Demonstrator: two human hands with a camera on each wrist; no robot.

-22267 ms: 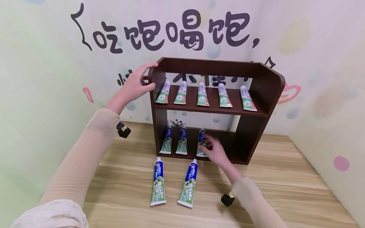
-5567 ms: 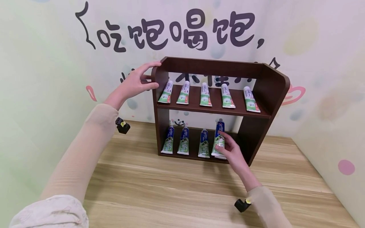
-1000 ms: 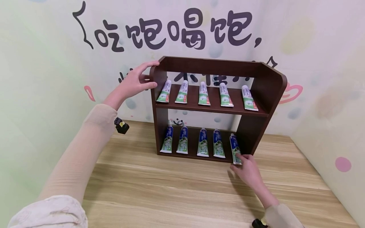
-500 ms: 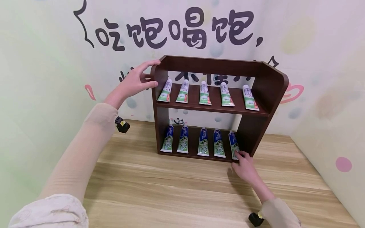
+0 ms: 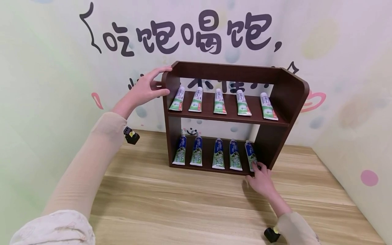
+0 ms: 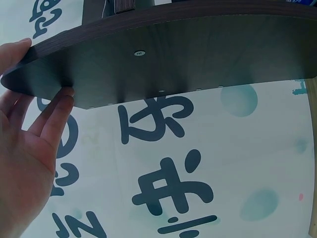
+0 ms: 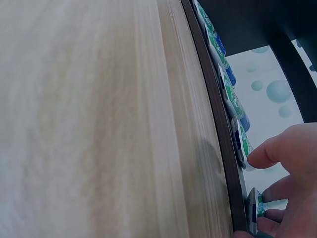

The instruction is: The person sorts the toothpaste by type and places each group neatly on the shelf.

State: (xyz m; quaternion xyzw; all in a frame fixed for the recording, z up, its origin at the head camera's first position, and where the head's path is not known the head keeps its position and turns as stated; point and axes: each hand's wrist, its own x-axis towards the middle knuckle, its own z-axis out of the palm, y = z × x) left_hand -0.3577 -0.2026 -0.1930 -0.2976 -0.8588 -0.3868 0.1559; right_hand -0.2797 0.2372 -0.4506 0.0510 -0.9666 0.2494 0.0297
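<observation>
A dark brown two-tier shelf stands on the table. My left hand grips the upper edge of its left side panel; in the left wrist view, fingers and thumb lie on either side of the panel. My right hand is at the lower right, its fingertips touching the bottom end of the rightmost blue-green toothpaste tube. In the right wrist view the thumb stands away from that toothpaste tube. Several similar toothpaste tubes lie in a row to its left, caps toward the back.
White-and-green toothpaste tubes lie in a row on the upper tier. The wood-grain table extends in front of the shelf. A printed wall covering rises behind and on both sides. Black wrist cameras hang at both wrists.
Two blue-green tubes that lay on the table are now on the lower tier. Over the last second, the rightmost tube has slid slightly back onto the shelf under my right hand. My left hand stays put.
</observation>
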